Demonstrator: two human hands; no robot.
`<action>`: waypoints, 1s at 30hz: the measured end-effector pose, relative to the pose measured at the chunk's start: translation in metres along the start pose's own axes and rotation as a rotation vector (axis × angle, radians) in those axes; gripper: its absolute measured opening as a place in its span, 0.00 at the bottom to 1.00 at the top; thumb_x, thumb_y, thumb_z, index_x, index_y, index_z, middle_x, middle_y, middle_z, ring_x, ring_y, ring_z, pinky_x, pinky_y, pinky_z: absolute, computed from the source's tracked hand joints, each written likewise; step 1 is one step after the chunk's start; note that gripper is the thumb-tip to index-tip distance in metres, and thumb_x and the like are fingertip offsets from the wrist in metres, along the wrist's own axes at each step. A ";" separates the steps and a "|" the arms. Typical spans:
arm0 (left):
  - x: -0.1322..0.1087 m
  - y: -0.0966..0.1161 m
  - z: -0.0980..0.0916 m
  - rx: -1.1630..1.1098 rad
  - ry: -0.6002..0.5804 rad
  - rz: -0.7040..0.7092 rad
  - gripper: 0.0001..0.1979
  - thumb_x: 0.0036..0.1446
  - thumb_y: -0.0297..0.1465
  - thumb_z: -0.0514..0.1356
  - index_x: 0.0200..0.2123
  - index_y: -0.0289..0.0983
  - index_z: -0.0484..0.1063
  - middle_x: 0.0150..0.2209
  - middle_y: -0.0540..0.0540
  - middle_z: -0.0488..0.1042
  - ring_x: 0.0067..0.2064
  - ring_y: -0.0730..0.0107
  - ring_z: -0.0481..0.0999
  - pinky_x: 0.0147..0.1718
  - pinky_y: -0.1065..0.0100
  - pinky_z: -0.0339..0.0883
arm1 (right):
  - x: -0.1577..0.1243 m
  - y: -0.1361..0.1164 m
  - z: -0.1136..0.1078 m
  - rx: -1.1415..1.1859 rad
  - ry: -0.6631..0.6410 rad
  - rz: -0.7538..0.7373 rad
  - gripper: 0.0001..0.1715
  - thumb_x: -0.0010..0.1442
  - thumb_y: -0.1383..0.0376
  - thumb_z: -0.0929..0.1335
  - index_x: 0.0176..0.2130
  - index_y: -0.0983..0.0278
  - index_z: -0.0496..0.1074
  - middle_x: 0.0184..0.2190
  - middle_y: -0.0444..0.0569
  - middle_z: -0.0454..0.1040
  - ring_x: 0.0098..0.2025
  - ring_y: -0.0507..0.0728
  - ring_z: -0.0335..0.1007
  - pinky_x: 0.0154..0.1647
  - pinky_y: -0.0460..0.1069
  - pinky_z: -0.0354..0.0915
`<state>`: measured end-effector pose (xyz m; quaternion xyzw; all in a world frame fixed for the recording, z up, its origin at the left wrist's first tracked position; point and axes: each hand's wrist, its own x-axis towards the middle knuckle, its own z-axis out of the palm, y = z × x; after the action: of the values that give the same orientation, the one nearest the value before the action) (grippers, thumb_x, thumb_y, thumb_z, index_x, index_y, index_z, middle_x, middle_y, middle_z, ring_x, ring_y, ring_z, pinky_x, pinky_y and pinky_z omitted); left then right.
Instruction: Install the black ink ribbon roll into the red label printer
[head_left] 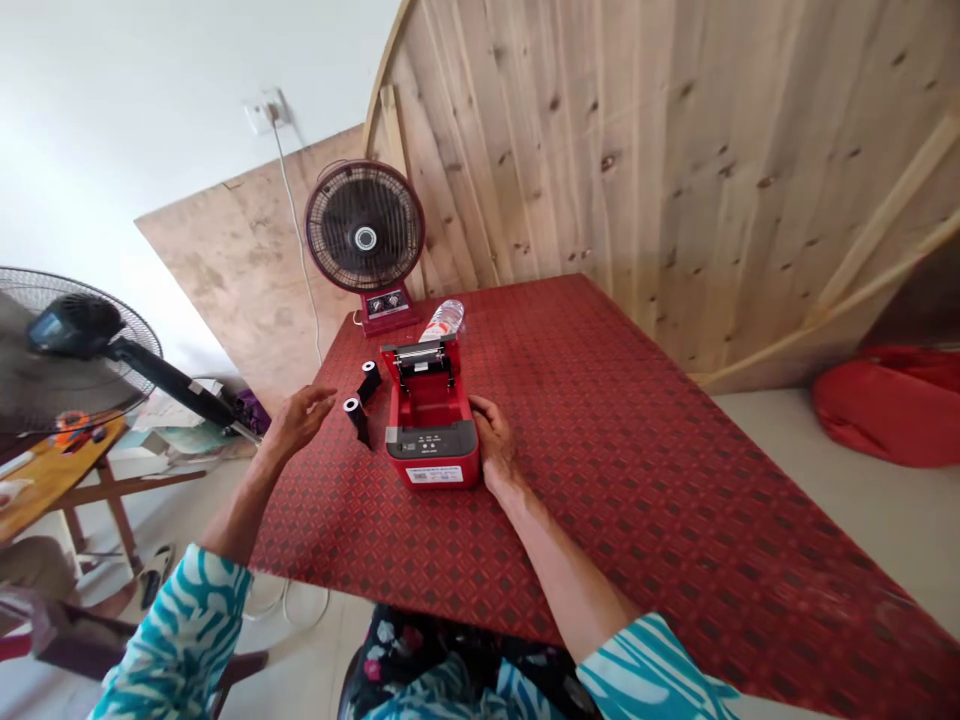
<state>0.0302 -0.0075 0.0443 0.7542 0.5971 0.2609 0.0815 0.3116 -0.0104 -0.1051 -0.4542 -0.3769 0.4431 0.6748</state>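
Observation:
A red label printer (435, 470) stands on the table with its lid (421, 358) raised, so the red paper bay lies exposed. My right hand (493, 438) is against the printer's right side, its fingers curled along the casing. Left of the printer, my left hand (304, 418) hovers with fingers stretched out and nothing in it. Between that hand and the printer are two small rolls with black strips trailing: a nearer roll (352, 408) and a farther roll (369, 372). Both show white, ring-shaped ends.
Behind the printer, a clear plastic bottle (444, 320) lies near a red table fan (365, 238). A patterned red cloth (600, 480) covers the table. A larger fan (82, 340) and a wooden stand (97, 470) are at left; a red bag (892, 405) sits at right.

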 end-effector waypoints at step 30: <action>0.096 -0.026 0.039 -0.723 -0.167 -0.109 0.27 0.45 0.49 0.62 0.44 0.36 0.70 0.33 0.45 0.78 0.34 0.63 0.77 0.34 0.64 0.71 | -0.002 -0.003 0.000 -0.016 0.014 -0.023 0.19 0.56 0.57 0.63 0.45 0.57 0.74 0.45 0.47 0.77 0.50 0.60 0.69 0.52 0.57 0.64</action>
<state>0.0414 0.0971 0.0282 0.6626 0.4970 0.3877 0.4045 0.3115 -0.0134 -0.1022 -0.4582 -0.3808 0.4293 0.6788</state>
